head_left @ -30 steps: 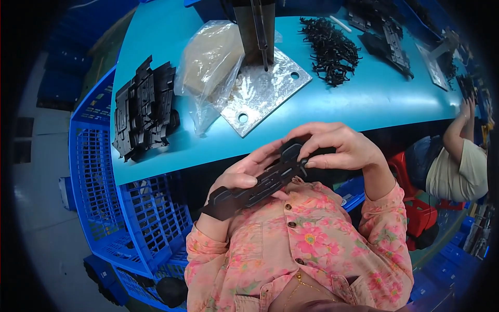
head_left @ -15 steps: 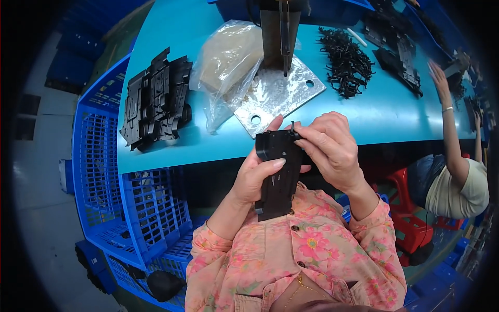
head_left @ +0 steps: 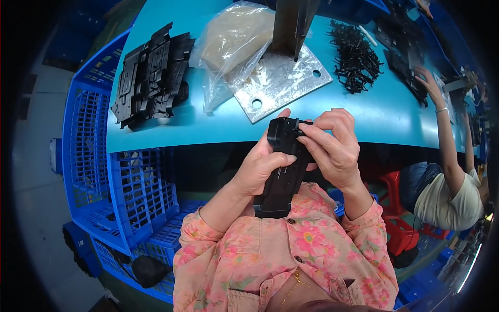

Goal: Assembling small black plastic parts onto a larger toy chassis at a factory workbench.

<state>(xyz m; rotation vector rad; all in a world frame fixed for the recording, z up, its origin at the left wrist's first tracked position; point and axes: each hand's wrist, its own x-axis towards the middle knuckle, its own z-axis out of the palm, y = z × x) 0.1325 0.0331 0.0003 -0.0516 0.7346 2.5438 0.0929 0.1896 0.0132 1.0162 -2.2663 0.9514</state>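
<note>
My left hand (head_left: 254, 171) is closed round a long black plastic part (head_left: 280, 190), its thumb lying across the upper face. The part is tilted, its far end near the table edge and its near end against my shirt. At the far right corner of it, my right hand (head_left: 337, 151) pinches a small dark piece (head_left: 302, 124) between thumb and fingers. That piece touches the part; its exact shape is mostly hidden by my fingertips.
A metal base plate (head_left: 286, 88) carries an upright press column (head_left: 291, 31). A clear plastic bag (head_left: 234, 44) overlaps it. Left lie stacked black parts (head_left: 153, 78); right, a heap of small black pieces (head_left: 356, 57). Blue crates (head_left: 148, 187) stand left; a co-worker (head_left: 449, 200) sits right.
My view has shifted, so the table things appear higher. My hands still hold the part, which is tilted a little differently. The co-worker's near hand has come down toward the black parts there.
</note>
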